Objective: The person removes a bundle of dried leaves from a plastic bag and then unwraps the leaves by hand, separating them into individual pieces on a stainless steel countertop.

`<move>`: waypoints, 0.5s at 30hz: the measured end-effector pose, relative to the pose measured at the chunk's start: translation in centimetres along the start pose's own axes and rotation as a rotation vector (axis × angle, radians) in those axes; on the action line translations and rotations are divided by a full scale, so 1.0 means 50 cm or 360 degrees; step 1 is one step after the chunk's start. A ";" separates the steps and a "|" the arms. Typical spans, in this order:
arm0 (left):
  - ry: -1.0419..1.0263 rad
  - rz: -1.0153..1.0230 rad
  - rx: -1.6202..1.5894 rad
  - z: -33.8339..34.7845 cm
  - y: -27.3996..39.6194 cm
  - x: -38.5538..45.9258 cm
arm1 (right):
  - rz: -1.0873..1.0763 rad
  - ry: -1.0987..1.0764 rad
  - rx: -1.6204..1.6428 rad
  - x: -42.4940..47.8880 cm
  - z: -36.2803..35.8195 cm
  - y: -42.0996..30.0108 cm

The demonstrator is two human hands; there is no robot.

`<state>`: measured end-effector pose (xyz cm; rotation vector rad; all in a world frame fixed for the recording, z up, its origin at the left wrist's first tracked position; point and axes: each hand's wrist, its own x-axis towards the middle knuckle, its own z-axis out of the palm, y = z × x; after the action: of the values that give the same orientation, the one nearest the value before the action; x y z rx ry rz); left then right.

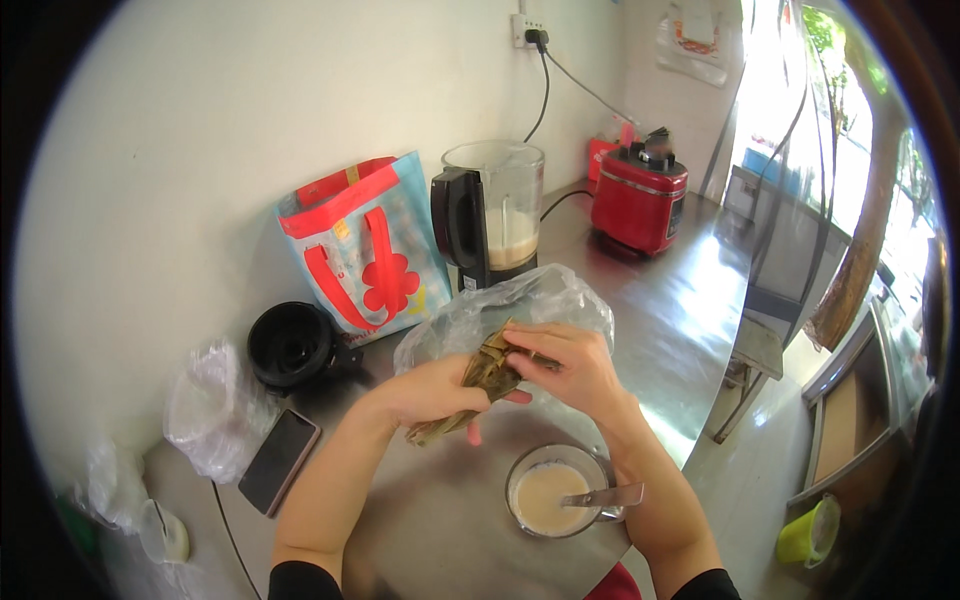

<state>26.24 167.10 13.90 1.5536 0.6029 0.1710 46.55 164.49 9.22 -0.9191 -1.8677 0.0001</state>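
A leaf-wrapped bundle, looking like a zongzi (491,373), is held over the metal table (450,517). Around its lower part my left hand (442,394) is closed. The fingers of my right hand (559,360) pinch a strip of leaf at its upper end. Just behind both hands lies a crumpled clear plastic bag (517,296). Nearer to me, by my right forearm, stands a glass mug (551,491) of pale beige liquid with a metal spoon (604,496) in it.
Behind stand a blender jug (514,202) holding some pale liquid, a red blender base (637,199) and a blue and red bag (360,247). To the left are a black lid-like part (291,341), plastic bags (217,412), a phone (280,463) and a cup (165,532). The table's edge curves along the right.
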 end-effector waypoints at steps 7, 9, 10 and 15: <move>-0.0005 0.0019 -0.0011 0.003 0.002 -0.005 | -0.0189 -0.0016 -0.0143 0.006 -0.001 -0.015; -0.0021 0.0029 -0.0011 0.002 0.001 -0.003 | -0.0193 -0.0026 -0.0147 0.005 0.000 -0.016; -0.0022 0.0007 0.0002 0.002 0.001 -0.004 | -0.0212 -0.0010 -0.0143 0.006 0.004 -0.016; -0.0016 -0.0055 0.0028 0.004 0.003 -0.003 | -0.0298 0.0082 -0.0202 0.003 0.017 -0.011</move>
<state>26.21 166.87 14.04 1.5591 0.6242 0.1320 45.52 164.53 9.13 -0.8184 -1.9162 -0.2569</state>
